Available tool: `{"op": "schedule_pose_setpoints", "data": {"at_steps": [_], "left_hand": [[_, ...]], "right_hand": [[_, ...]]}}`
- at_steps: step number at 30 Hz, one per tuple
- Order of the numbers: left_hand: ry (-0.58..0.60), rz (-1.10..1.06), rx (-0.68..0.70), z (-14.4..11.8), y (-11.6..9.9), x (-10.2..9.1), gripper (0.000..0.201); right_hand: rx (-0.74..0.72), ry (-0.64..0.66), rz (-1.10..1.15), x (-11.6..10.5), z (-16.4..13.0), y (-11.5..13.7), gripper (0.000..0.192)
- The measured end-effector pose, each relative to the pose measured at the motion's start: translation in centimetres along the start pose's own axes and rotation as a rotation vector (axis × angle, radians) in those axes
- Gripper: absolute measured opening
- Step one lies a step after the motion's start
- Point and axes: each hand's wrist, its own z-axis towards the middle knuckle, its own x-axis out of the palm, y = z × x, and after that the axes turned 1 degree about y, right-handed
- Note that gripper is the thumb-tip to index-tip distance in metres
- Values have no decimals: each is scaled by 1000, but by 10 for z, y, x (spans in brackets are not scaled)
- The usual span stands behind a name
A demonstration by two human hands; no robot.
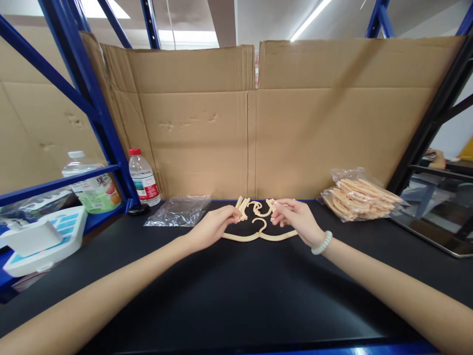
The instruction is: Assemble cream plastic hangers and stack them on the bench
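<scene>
Several cream-coloured clothes hangers (243, 209) stand bunched between my two hands, their hooks overlapping in the middle. My left hand (216, 224) pinches the bunch at its left side, fingertips closed on the ends. On the other side, the fingers of my right hand (299, 222) are closed on the right ends; a pale beaded bracelet (322, 243) circles that wrist. Nearer to me, a single cream hanger (273, 237) lies flat on the black tabletop (236, 296), its hook pointing away. My hands partly cover both of its ends.
Behind stands a cardboard wall (195, 133). To the right lies a clear bag of hangers (358, 197) beside a dark glass panel (424, 222). An empty-looking plastic bag (177, 211), a red-capped bottle (144, 180), a green-labelled jug (96, 190) and a white power strip (55, 236) are on the left.
</scene>
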Motion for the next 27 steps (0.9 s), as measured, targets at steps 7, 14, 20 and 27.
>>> {"op": "schedule_pose_setpoints", "data": {"at_steps": [7,14,20,27], "left_hand": [[-43,-492,-87,-20,-39,20,19],[-150,-818,-414,-22,-40,34,12],[-225,-1209,-599,-22,-47,37,50],[-233,-1444,-615,-23,-51,41,23]], "right_hand": [[257,122,365,12,-39,12,38],[350,105,446,17,-46,10,37],[355,155,468,20,-52,12,32],[360,177,470,22,-53,11,27]]}}
